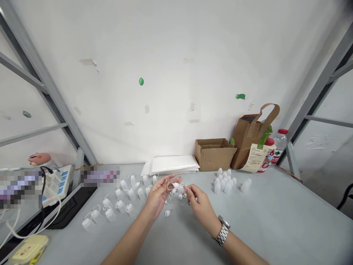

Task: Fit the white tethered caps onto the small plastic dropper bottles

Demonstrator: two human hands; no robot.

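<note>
1. The small white plastic piece with a thin loop (178, 186) is between the two hands, above the grey tabletop (275, 217).
2. The left hand (157, 198) is half open and cupped at the looped end; whether it grips, I cannot tell.
3. The right hand (199, 201) pinches the other end between thumb and fingers.
4. Loose white caps (167, 213) lie close beneath; capped translucent bottles (110, 214) stand leftward.
5. Grey surface shows right of the right wrist; rounded white pieces (217, 187) and the brown cardboard box (217, 160) edge the far side.
</note>
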